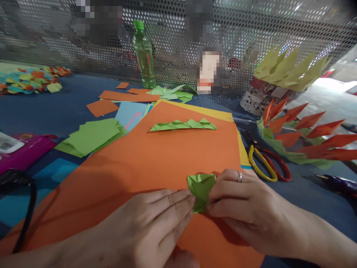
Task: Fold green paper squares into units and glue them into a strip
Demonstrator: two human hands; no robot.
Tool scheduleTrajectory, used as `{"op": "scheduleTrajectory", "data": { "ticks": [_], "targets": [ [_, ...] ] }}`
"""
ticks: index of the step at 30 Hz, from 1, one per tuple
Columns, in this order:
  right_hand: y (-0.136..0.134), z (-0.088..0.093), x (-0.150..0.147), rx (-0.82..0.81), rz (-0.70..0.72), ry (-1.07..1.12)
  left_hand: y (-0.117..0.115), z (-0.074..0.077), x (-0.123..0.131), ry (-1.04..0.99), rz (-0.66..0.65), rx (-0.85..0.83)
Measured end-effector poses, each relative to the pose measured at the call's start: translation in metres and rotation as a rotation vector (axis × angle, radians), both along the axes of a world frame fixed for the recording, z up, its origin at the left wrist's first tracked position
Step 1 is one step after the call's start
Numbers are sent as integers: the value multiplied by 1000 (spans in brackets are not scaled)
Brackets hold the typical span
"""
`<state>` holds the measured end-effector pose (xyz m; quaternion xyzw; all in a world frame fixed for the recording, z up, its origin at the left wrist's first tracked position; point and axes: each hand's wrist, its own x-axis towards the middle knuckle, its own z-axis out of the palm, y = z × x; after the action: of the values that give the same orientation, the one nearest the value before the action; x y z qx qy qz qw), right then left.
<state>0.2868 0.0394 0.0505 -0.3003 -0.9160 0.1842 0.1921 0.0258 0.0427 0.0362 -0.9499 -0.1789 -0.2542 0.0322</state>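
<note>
A small folded piece of green paper (201, 191) lies on the large orange sheet (167, 160), between my two hands. My left hand (156, 219) has its fingers together, the tips holding down the paper's left edge; its thumb is mostly hidden. From the other side, my right hand (251, 204), with a ring on one finger, pinches the right edge between fingers and thumb. Creases run across the top of the piece. Farther back on the same orange sheet rests a zigzag strip of folded green paper (182, 125).
Green paper squares (93, 136) are stacked at left, near a magenta pouch (30, 149). Scissors (264, 160) and a pen (338, 184) lie at right, by an orange-and-green paper ring (306, 145) and a yellow paper crown (290, 70). A green bottle (145, 56) stands against the perforated panel.
</note>
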Motion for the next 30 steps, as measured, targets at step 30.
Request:
{"op": "scheduleTrajectory", "data": {
  "ticks": [30],
  "targets": [
    [1,-7,4,129,-41,-50,5,-2,7,88,-26,-76]
  ]
}}
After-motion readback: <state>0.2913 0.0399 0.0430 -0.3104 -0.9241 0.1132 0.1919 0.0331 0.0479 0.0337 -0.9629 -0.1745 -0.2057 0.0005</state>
